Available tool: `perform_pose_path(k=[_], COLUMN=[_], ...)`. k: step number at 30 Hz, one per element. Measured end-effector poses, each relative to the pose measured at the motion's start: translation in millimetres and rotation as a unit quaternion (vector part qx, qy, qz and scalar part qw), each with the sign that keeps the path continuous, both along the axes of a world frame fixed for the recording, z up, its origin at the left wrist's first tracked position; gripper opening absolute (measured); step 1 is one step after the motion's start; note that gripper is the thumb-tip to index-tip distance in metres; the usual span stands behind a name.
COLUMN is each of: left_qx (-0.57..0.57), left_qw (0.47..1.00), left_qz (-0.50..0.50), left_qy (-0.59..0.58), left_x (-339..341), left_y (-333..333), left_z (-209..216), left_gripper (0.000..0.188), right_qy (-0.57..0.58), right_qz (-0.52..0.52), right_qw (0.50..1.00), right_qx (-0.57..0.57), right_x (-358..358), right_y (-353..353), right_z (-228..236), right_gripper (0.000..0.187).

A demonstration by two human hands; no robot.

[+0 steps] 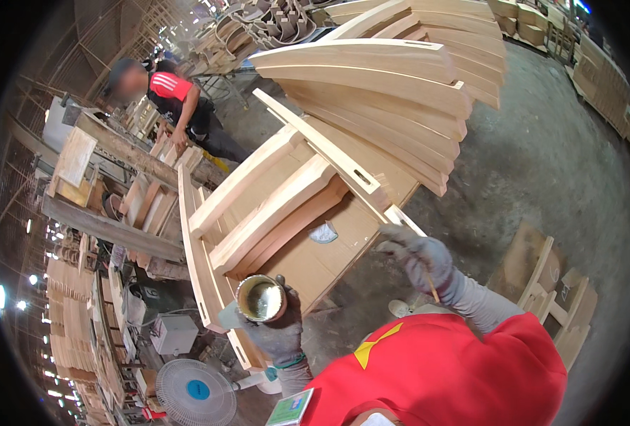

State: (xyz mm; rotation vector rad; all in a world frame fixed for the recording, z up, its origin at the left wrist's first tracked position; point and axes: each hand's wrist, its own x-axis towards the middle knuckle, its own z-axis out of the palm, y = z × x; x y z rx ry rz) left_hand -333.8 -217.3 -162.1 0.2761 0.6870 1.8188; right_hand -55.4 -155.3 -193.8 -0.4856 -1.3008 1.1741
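A person in a red shirt works over a wooden workbench (329, 263) stacked with curved wooden boards (372, 92). The left hand (279, 330), in a grey glove, is raised near the chest with its fingers wrapped around a small open tin (260, 298) of shiny liquid, held upright at the bench edge. The right hand (418, 255), also gloved, is closed around a thin stick (428, 280) and reaches up to the end of a long wooden slat (329, 153). A green and white card (291, 408) sits at the chest. Another person (180, 106) bends over boards at far left.
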Motion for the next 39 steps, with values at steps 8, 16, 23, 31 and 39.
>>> perform_pose_path(k=[8, 16, 23, 31, 39], left_qx=[0.021, 0.030, 0.019, -0.019, -0.036], left_qw=[0.997, 0.989, 0.987, 0.991, 0.996], left_qz=[-0.048, -0.083, -0.108, -0.080, -0.064], left_qy=[-0.050, -0.119, -0.116, -0.101, -0.055], left_x=[-11.9, -43.9, -60.8, -61.1, -50.4], left_y=[-31.8, -83.9, -117.5, -155.9, -160.1], left_z=[7.9, -8.8, -13.5, -17.4, -44.8], left_gripper=[0.058, 0.057, 0.052, 0.049, 0.048], right_qy=[0.181, 0.070, -0.394, -0.337, -0.258], right_qz=[-0.245, -0.362, -0.442, -0.371, -0.344], right_qw=[0.946, 0.910, 0.786, 0.844, 0.894], right_qx=[-0.108, -0.192, -0.179, -0.190, -0.124], right_x=[40.1, 9.1, -6.5, 10.0, 6.1], right_y=[-12.7, -45.2, -42.7, -2.4, -0.7], right_z=[-82.7, -175.3, -133.7, -105.7, -121.8], right_gripper=[0.049, 0.046, 0.069, 0.068, 0.048])
